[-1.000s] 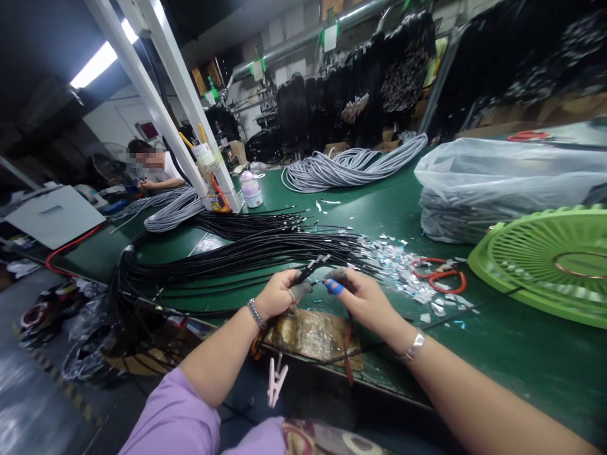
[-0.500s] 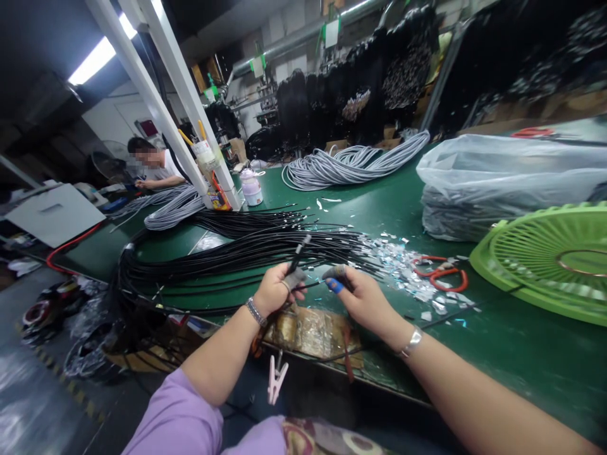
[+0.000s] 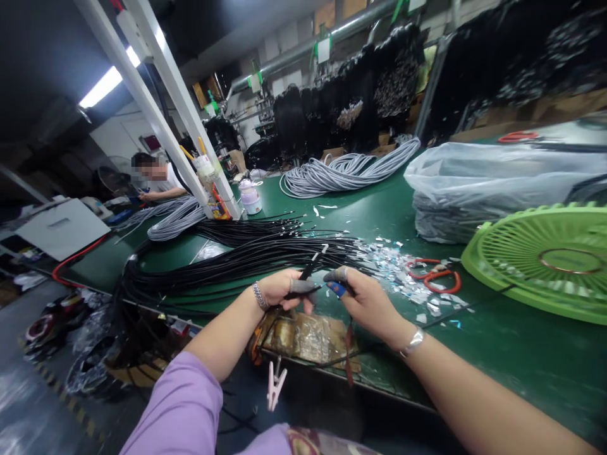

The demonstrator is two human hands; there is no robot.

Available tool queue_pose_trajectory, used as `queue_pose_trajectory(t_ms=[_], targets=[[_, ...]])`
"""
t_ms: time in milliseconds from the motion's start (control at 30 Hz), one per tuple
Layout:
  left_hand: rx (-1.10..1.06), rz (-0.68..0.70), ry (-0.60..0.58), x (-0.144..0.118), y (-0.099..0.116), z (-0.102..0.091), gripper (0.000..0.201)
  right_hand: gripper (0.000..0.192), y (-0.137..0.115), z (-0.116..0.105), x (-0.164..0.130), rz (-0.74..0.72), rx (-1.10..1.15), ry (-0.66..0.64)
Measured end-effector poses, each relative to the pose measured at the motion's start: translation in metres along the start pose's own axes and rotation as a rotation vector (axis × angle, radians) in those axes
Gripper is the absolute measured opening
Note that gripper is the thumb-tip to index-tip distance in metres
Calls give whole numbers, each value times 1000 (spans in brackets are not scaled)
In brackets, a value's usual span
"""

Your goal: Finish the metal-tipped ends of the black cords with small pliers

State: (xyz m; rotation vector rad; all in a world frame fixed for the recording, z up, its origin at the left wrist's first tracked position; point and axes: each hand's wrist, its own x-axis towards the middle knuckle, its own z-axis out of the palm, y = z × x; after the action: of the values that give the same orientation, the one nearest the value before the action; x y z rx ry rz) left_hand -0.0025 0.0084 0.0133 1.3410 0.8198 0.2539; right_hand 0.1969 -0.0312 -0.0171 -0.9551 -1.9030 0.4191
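Tabletop (image 3: pixel 497 354): green, spans the frame. Fan (image 3: pixel 545 259): green, right edge. Black cables (image 3: pixel 237 259): bundle, centre left. Grey cables (image 3: pixel 341 170): coil, upper centre. Left hand (image 3: pixel 279 292): lower centre, fingers closed, pinching one cable (image 3: pixel 308 270) whose end points up-right. Right hand (image 3: pixel 367 300): just beside it, fingers closed on a blue-handled tool (image 3: pixel 337 288). Red scissors (image 3: pixel 436 275): right of the hands, among scraps (image 3: pixel 398 265).

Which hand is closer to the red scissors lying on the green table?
The right hand. It sits just left of the red-handled scissors, among the shiny scraps. The left hand is farther away, beyond the right one, gripping a thin black cable.
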Motion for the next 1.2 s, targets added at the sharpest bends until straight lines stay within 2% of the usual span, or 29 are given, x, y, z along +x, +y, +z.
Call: queue_pose_trajectory(t_ms=[67,133,267,333,433,533,667,833,900,1067,1200], targets=[[18,17,-6,1,-2,0,60,16,-1,0,1,10,6,1],[32,49,45,1,-3,1,59,16,-1,1,1,32,40,16],[122,123,262,0,-5,8,52,14,-2,3,3,139,227,10],[206,206,380,-1,-6,13,49,16,-3,4,4,226,358,-8],[363,409,538,-2,-10,18,42,24,-5,6,3,403,528,-29],[520,510,622,-3,-14,18,34,36,-9,8,3,546,625,-38],[556,513,628,-3,-16,17,34,42,-12,8,6,647,740,-62],[395,541,546,-1,-12,19,41,40,-12,9,8,742,962,-153],[315,507,500,-1,-13,19,44,38,-11,11,8,748,999,-161],[167,297,376,1,-16,19,49,37,-9,16,7,749,955,-105],[172,241,355,2,-17,18,48,32,-8,14,6,704,838,2]])
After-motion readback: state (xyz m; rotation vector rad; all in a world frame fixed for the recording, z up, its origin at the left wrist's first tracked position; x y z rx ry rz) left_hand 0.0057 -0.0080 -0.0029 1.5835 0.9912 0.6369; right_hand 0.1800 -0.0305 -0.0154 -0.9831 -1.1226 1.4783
